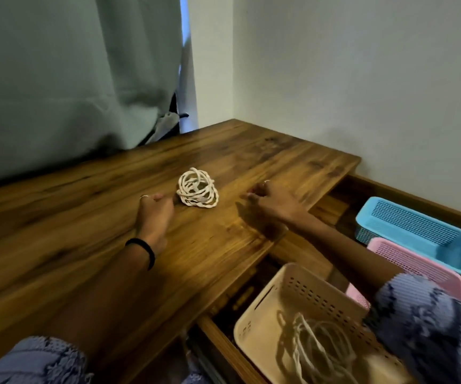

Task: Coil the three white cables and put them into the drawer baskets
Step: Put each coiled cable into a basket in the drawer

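Note:
A coiled white cable (198, 192) lies on the wooden desk top (85, 217). My left hand (153, 210) rests on the desk just left of the coil, fingers loosely curled, holding nothing. My right hand (271, 200) hovers to the right of the coil, a little apart from it, fingers loosely curled and empty. In the open drawer (223, 342) at the lower right, a beige basket (301, 295) holds another white cable (315, 350). Behind it stand a pink basket (415, 261) and a blue basket (412, 225), and no cable shows in either.
A grey-green curtain (71, 79) hangs over the desk's far left edge. White walls (362, 79) close the far right corner. My right forearm and patterned blue sleeve (429, 322) cross above the drawer baskets.

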